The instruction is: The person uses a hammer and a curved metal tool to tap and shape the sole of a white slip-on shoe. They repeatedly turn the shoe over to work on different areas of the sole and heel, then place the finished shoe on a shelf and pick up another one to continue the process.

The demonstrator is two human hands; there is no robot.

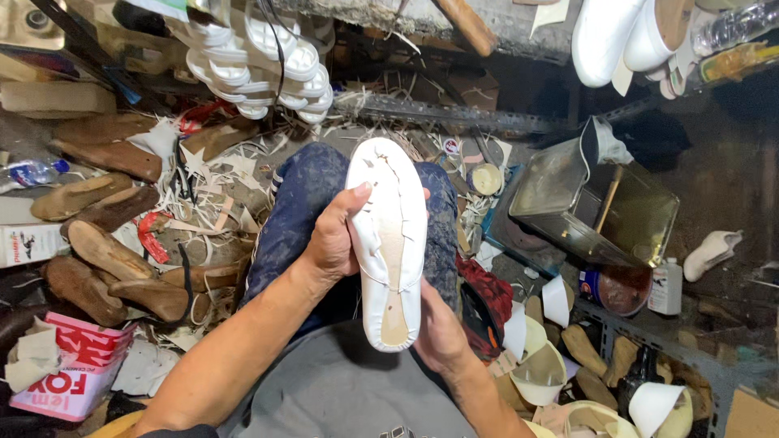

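White shoe [388,243] gripped by L hand [334,243]; R hand [438,332] fingers hidden behind it, grip unclear.

At the centre, a white shoe upper on its last [388,243] is held sole-up over the person's knee in blue patterned trousers [300,211]. The left hand [334,239] grips its left edge, thumb lying across the folded white material; the right hand [438,332] cups the heel end from below. At nine o'clock lie brown wooden lasts [97,243] among pale leather scraps — at eleven, a stack of white soles [260,65]. At three o'clock sits a metal tin [592,203] with a stick in it, and at five, white cut pieces [552,357].
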